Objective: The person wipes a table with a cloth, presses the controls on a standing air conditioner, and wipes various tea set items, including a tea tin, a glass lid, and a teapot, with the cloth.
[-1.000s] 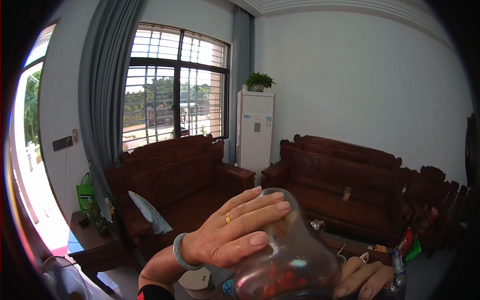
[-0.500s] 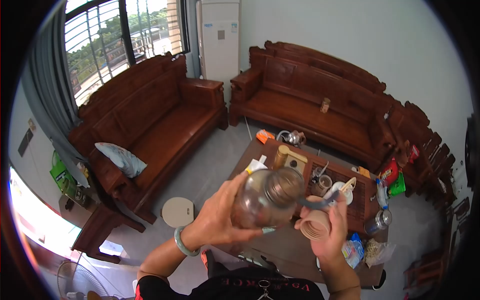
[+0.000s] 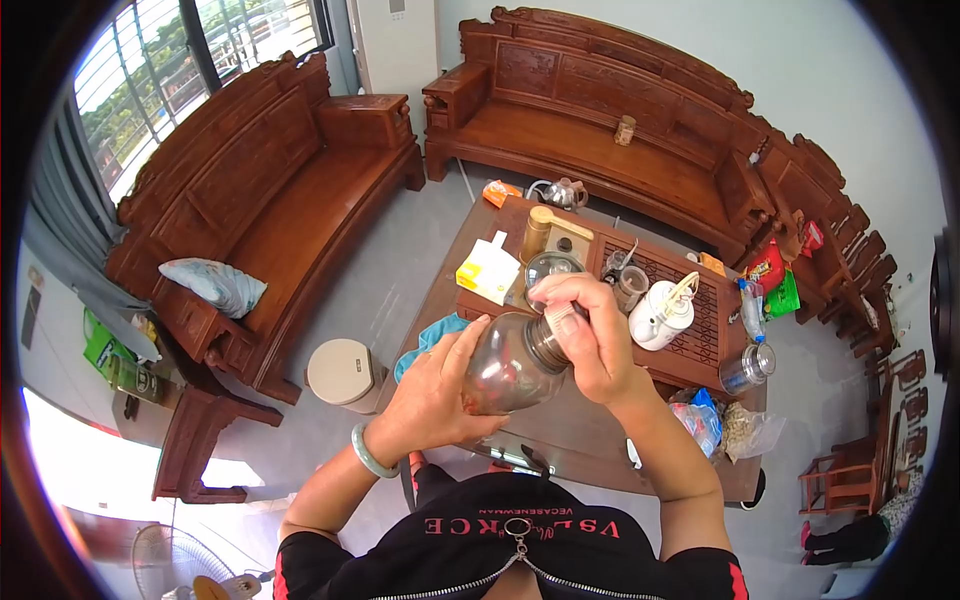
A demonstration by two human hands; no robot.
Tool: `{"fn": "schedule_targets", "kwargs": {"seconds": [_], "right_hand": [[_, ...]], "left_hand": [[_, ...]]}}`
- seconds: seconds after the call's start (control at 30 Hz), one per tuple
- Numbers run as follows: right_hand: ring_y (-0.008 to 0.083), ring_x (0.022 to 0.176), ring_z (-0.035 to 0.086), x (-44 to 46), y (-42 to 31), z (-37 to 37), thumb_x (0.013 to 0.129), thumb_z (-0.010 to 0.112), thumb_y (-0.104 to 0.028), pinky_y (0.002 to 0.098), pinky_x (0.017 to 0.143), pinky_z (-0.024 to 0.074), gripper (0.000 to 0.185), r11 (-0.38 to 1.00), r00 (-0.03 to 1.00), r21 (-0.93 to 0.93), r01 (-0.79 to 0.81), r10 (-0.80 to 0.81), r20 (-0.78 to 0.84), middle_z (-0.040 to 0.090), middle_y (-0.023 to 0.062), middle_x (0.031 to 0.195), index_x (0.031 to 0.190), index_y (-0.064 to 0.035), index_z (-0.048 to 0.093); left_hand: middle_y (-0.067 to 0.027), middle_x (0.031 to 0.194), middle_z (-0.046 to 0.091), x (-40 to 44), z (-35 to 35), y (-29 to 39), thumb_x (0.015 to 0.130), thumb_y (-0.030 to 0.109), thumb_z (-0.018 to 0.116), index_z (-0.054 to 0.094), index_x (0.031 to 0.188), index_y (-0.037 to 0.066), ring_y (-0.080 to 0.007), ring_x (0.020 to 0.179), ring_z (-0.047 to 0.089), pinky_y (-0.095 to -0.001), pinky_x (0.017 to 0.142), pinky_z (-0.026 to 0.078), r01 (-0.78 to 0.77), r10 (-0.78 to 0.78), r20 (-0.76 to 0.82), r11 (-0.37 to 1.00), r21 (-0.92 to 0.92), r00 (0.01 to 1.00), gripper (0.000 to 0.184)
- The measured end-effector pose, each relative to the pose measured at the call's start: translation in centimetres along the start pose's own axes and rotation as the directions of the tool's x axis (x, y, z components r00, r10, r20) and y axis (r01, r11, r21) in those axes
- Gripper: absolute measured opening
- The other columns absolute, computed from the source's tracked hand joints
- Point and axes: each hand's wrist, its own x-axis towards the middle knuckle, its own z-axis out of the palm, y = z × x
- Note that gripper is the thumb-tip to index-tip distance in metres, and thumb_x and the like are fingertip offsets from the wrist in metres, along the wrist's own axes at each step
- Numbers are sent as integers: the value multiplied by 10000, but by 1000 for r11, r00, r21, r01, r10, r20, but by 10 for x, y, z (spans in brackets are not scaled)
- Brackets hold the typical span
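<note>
A clear, smoky-looking glass jar (image 3: 508,368) is tilted above the near side of the tea table, its neck pointing right. My left hand (image 3: 425,395) wraps round the jar's body from the left. Over its mouth, my right hand (image 3: 598,350) grips a pinkish-beige screw cap (image 3: 560,316); the fingers hide most of this cap. The cap appears to touch the jar's neck, though I cannot tell whether it is threaded on. Just behind my right fingers stands a round dark-rimmed glass vessel (image 3: 553,267), and a teal cloth (image 3: 430,342) lies behind my left hand.
The wooden table (image 3: 560,450) also bears a white kettle (image 3: 660,314), a yellow-and-white tissue pack (image 3: 488,270), a lidded glass jar (image 3: 747,368) and plastic bags (image 3: 745,432). A beige bin (image 3: 340,372) stands left. Carved wooden sofas (image 3: 590,105) surround it. Another person's legs (image 3: 848,540) show at lower right.
My right hand has brought the cap from beside the jar onto its mouth. The jar has turned so its neck points right, and the view has tilted downward.
</note>
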Motion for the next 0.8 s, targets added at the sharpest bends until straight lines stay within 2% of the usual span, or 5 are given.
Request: {"fn": "schedule_targets", "kwargs": {"seconds": [0.27,0.33,0.4,0.63,0.8], "right_hand": [[379,1151,593,12,-8,5,936,419,-97,451,1044,397,370,974,937,216,69,-137,322,634,244,1162,1277,45,447],[358,1277,499,13,-15,2,946,494,-243,457,1100,331,503,926,929,328,-188,59,365,540,245,1314,1352,34,387],[345,1343,435,18,-30,7,939,532,-315,456,1121,297,590,707,902,570,-419,252,349,464,248,1407,1386,25,352],[341,1262,498,23,-27,-43,856,615,-135,417,1041,390,540,978,780,-114,-173,206,590,530,180,1339,1380,-75,499],[334,1145,576,29,-49,-37,869,680,-224,394,991,436,589,637,524,-584,-503,762,380,620,169,1229,1400,-69,477]], "left_hand": [[-164,1376,453,-9,-4,-28,618,320,869,199,1500,16,-297,1262,479,-385,1065,371,301,38,457,703,-644,888,1149],[-139,1418,411,-11,4,-35,614,317,873,176,1512,28,-276,1299,436,-391,1091,341,506,146,567,314,-804,811,1172],[-126,1450,367,-10,9,-38,617,307,872,148,1524,41,-261,1344,366,-400,1128,276,546,163,587,238,-803,793,1190],[-137,1451,363,0,27,-54,614,315,865,179,1518,31,-257,1369,330,-384,1147,236,467,98,535,374,-801,839,1170],[-145,1447,367,5,37,-49,606,327,868,229,1503,19,-265,1373,329,-381,1149,233,377,83,537,623,-686,840,1144]]}}
